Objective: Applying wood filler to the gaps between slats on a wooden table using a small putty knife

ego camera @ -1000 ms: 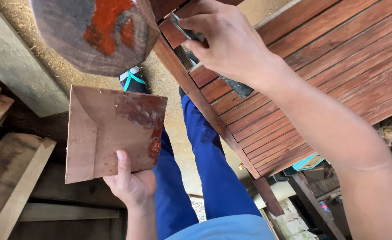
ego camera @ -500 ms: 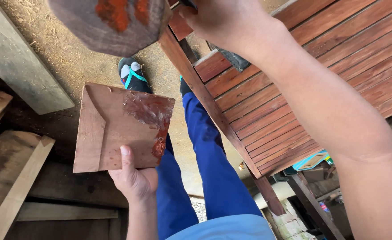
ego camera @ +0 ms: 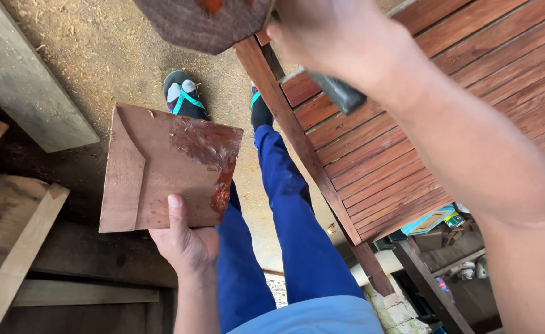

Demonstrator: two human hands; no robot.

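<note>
Right hand [ego camera: 340,43] rose over slatted tabletop [ego camera: 408,136].

A single view is given, taken from a camera worn on the head and aimed steeply down along the body. The sawdust-strewn floor [ego camera: 118,55] is seen far below, past the legs and shoes. The right hand [ego camera: 334,37] is held very close to the lens, perhaps slightly blurred, and is cut by the top edge.
</note>
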